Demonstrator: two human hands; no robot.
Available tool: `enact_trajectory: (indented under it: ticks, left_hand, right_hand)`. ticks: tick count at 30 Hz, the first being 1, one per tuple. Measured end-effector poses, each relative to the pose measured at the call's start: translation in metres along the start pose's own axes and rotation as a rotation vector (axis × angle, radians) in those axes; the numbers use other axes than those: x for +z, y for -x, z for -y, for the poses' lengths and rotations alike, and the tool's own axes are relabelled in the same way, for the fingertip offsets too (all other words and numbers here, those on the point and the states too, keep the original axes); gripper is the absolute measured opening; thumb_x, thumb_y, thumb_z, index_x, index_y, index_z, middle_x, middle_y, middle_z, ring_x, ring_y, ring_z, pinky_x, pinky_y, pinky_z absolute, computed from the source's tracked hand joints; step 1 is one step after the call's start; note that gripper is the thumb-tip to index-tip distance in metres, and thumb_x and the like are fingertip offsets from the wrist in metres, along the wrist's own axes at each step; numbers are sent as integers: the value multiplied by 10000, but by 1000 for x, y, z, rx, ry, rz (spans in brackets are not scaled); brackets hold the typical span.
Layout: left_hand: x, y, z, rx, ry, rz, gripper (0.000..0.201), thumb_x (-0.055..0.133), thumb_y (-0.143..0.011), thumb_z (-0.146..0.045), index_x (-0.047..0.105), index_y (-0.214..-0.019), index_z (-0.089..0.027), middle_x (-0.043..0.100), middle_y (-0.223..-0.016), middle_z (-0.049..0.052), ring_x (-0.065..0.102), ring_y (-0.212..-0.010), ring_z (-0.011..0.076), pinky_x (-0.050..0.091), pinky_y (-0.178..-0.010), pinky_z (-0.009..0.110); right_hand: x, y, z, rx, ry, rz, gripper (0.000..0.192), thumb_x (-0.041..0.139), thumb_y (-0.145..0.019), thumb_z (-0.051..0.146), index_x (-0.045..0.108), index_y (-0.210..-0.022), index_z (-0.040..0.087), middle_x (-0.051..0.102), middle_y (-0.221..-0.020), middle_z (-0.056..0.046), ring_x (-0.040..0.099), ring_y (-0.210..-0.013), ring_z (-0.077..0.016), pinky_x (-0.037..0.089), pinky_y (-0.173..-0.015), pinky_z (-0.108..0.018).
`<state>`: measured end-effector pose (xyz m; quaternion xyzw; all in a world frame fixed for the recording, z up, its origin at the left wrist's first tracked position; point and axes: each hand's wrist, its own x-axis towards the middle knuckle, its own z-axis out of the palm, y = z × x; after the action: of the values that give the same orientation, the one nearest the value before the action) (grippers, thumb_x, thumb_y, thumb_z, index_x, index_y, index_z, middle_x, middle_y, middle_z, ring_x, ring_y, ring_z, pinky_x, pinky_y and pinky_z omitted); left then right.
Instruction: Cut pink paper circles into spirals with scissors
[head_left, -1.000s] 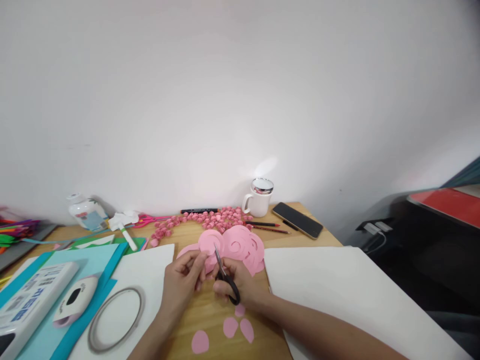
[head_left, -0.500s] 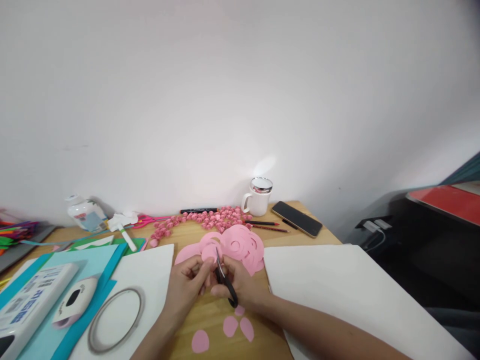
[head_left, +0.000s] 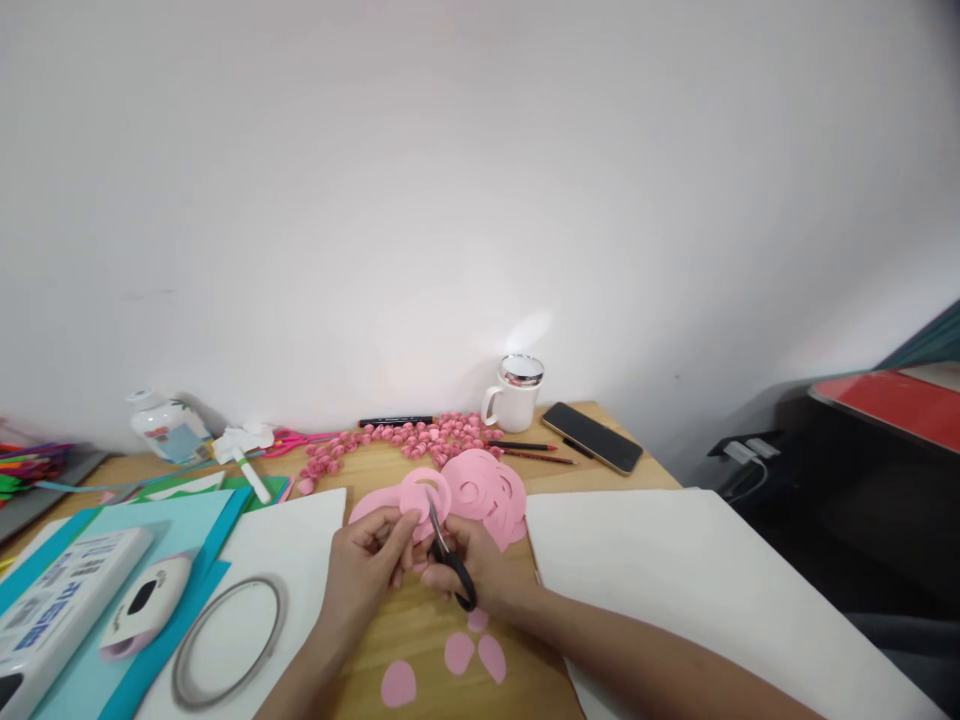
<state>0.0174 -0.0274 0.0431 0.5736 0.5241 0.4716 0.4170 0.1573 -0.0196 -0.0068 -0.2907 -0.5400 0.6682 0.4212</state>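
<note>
My right hand (head_left: 480,568) grips small black-handled scissors (head_left: 448,558), blades pointing up into a pink paper disc (head_left: 424,494). My left hand (head_left: 367,565) pinches the lower left edge of that disc, held just above the wooden table (head_left: 420,640). Behind the hands lies a pile of pink paper spirals (head_left: 484,492). Three pink petal-shaped scraps (head_left: 459,655) lie on the wood below my wrists.
White sheets lie right (head_left: 697,590) and left (head_left: 300,540); on the left one rests a grey ring (head_left: 225,640). A white gadget (head_left: 139,605) sits on blue paper. Small pink paper roses (head_left: 405,440), a mug (head_left: 516,395), phone (head_left: 594,437), pencils and marker line the back.
The pink disc has turned between my left fingers as the scissors cut along it; it dipped lower, then rose again. Both hands stay in nearly the same place.
</note>
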Motion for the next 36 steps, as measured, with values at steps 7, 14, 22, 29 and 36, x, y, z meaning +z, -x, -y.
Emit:
enact_trajectory:
  ticks: [7, 14, 22, 29, 36]
  left_hand:
    - [-3, 0, 0, 17, 13, -36, 277, 626, -713, -356, 562, -532, -155, 487, -379, -64, 380, -297, 47, 288, -332, 155]
    - [-5, -2, 4, 26, 51, -110, 264, 579, -753, -381, 557, -608, -162, 481, -391, -71, 367, -295, 46, 276, -323, 153]
    - [-2, 1, 5, 39, -25, -2, 304, 587, -752, -378, 546, -545, -160, 491, -407, -63, 390, -308, 45, 282, -341, 155]
    - [-3, 0, 0, 39, -64, 14, 357, 567, -760, -386, 514, -487, -162, 455, -382, -66, 362, -310, 47, 281, -351, 161]
    - [-1, 0, -3, 13, -101, 84, 370, 562, -746, -411, 495, -474, -169, 428, -356, -67, 367, -321, 59, 305, -378, 170]
  right_hand:
    - [-1, 1, -2, 36, 11, -12, 315, 757, -578, 316, 547, -754, 160, 500, -497, 79, 438, -386, -64, 336, -366, -165]
    - [-1, 0, -5, 45, 12, -19, 268, 720, -609, 294, 518, -733, 170, 511, -457, 84, 428, -345, -63, 300, -333, -159]
    - [-2, 0, -5, 16, -20, 8, 300, 739, -607, 305, 523, -762, 165, 525, -481, 75, 449, -368, -67, 334, -361, -167]
    - [-1, -1, -4, 27, -26, 40, 430, 799, -517, 382, 526, -770, 166, 509, -538, 71, 469, -425, -83, 349, -398, -185]
    - [3, 0, 9, -87, -14, 30, 463, 804, -485, 441, 534, -744, 168, 482, -595, 52, 390, -528, -87, 316, -486, -209]
